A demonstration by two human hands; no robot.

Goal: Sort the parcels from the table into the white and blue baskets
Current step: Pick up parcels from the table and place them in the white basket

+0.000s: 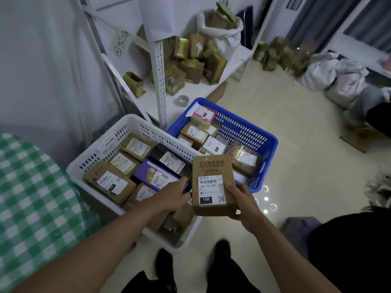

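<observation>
Parcel (212, 185) — brown cardboard, white label

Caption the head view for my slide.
Both hands, right hand and left hand, hold a labelled cardboard parcel above the white basket and blue basket.

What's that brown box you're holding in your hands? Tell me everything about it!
The brown box looks like plain cardboard, taller than wide, with dark printed characters and a line drawing near its top. A white shipping label on its front shows a barcode, the code 15H-159 A03 210, a black patch reading 15H and a small QR code. It is closed and held up, label facing the camera, above the gap between the white basket and the blue basket. The right hand grips its right side; the left hand touches its left edge.
</observation>
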